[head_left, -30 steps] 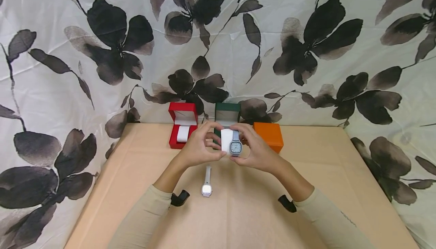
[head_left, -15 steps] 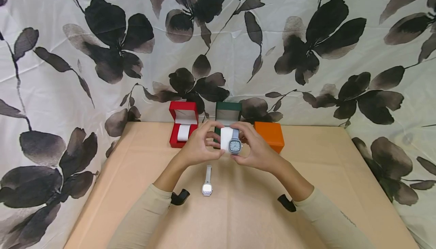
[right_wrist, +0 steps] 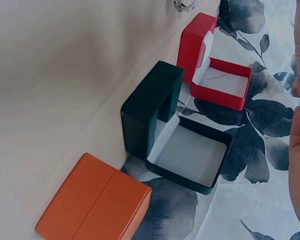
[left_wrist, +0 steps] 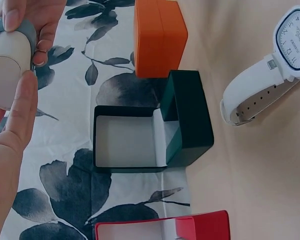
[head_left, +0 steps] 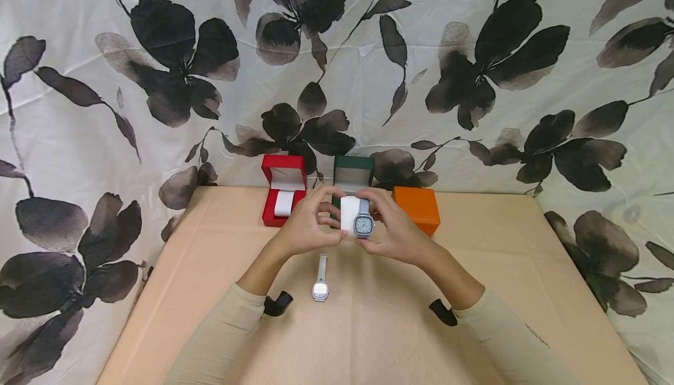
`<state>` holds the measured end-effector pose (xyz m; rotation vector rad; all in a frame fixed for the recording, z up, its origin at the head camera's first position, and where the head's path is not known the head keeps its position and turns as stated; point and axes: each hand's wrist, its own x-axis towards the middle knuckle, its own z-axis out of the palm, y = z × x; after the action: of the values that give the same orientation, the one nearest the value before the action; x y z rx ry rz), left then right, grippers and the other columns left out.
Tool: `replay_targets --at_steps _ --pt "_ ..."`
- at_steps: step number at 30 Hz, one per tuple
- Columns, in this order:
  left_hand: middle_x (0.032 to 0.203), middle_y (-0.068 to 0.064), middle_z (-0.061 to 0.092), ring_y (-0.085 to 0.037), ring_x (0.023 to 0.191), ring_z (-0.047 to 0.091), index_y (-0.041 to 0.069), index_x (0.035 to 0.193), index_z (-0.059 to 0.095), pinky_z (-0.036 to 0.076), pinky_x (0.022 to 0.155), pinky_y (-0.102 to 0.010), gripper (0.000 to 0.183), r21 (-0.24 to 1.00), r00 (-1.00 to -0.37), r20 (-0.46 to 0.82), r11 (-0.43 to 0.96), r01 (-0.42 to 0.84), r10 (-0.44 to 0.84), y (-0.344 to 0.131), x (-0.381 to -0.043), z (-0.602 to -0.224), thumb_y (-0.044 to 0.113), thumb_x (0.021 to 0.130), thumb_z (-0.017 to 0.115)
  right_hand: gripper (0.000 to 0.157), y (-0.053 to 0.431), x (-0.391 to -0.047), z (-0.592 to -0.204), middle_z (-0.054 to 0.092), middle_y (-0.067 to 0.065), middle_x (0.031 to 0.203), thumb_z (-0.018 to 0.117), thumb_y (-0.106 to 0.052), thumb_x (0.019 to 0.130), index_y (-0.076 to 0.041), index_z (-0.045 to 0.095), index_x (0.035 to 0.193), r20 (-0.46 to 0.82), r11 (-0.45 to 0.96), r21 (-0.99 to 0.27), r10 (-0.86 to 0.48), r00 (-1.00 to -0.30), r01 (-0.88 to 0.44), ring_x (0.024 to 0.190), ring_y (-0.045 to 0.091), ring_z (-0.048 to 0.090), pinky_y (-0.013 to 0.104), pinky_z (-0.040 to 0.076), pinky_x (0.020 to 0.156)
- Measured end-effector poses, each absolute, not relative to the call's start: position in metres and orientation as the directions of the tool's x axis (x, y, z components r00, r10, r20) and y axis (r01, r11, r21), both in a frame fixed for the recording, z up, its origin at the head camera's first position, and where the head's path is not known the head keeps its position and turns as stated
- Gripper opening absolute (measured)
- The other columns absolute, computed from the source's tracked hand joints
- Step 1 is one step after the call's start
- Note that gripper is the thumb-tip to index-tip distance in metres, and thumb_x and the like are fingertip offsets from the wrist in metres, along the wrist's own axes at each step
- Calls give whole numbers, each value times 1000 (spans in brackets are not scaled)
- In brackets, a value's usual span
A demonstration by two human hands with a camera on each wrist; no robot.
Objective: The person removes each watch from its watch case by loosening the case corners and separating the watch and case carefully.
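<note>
In the head view, a blue-grey watch [head_left: 363, 225] with a square dial sits around the right end of a white watch cushion [head_left: 348, 212]. My left hand [head_left: 308, 226] pinches the cushion's left end between thumb and fingers. From the other side my right hand [head_left: 398, 230] holds the watch, thumb below and fingers above. Both hands are raised in front of an open green watch box [head_left: 354, 171], hiding much of its base. The left wrist view shows the cushion's flat end [left_wrist: 6, 82] between fingers. The right wrist view catches only part of the hands at its right edge.
A white watch [head_left: 320, 290] lies on the table nearer the person. Left of the green box, an open red box [head_left: 274, 221] holds a white cushion [head_left: 284, 204]. A closed orange box [head_left: 417, 209] stands to the right. Floral cloth [head_left: 389, 92] hangs behind the table.
The head view has shifted slightly, so the boxes and table sit a little higher in it. Both hands keep their hold on the cushion and watch, with almost no movement.
</note>
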<state>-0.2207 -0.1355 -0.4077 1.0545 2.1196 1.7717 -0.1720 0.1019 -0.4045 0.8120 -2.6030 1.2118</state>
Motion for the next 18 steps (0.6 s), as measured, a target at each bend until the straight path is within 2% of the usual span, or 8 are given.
replay_targets --at_steps 7,11,18 --pt "132 -11 51 -27 101 70 9 134 49 63 87 -39 65 914 -726 296 36 404 621 -138 -223 -405 -1 78 82 88 101 -176 -403 42 13 149 88 -7 76 -9 39 149 344 500 -683 -424 -838 -533 103 28 59 46 61 92" --pt "133 -11 51 -26 100 70 9 134 50 63 86 -34 66 915 -729 298 34 402 616 -139 -225 -403 0 77 82 89 101 -177 -402 43 12 149 90 -7 75 -10 40 149 345 496 -691 -414 -842 -526 102 23 57 45 61 91" --pt "134 -11 51 -27 100 70 8 134 49 63 86 -33 67 924 -738 288 27 383 610 -141 -229 -402 0 77 83 90 100 -177 -400 42 13 151 91 -7 75 -9 42 149 369 493 -688 -394 -842 -532 106 22 57 38 61 93"
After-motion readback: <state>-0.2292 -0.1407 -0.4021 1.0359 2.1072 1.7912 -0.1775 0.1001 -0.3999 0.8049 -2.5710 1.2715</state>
